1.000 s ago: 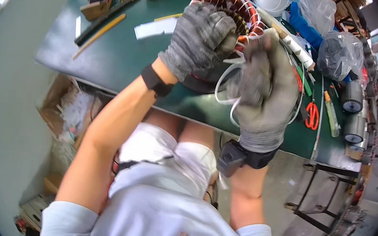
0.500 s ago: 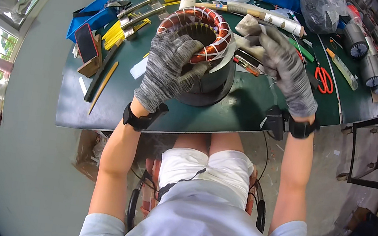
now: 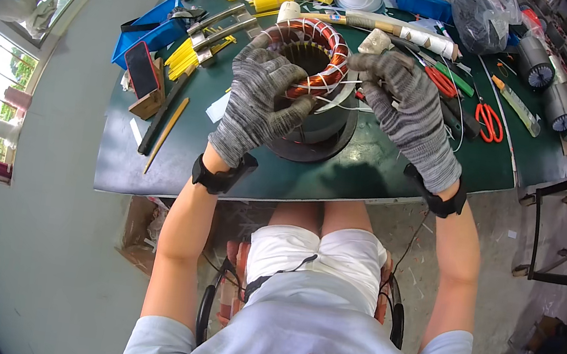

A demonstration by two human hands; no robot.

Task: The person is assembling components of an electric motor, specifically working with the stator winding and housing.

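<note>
So here's where I'm at with this one. The motor stator (image 3: 307, 87) sits upright on the green bench (image 3: 179, 156), right between my two hands and touching both. My left hand (image 3: 262, 103), in its grey knit glove, is draped over the near left side of the copper winding (image 3: 329, 50), fingers curled onto the coil head and thumb hooked toward the bore. My right hand (image 3: 407, 111) is on the right side, fingers bent and pinching what looks like a white lacing cord (image 3: 336, 104) that runs across to the coil. I can't tell exactly how tight that pinch is through the glove.

Progress-wise, my read: the coils are already seated in the core and the top ring has white ties spaced round most of it, so the winding is done and the lacing is well along. The stretch under my left hand is hidden, so I can't say whether that part is tied yet.

Past my right hand lie red-handled scissors (image 3: 489, 122) and a green-handled screwdriver (image 3: 454, 78). Beyond my left, a bundle of yellow sleeves (image 3: 183, 58) and a blue tray (image 3: 154, 29).
</note>
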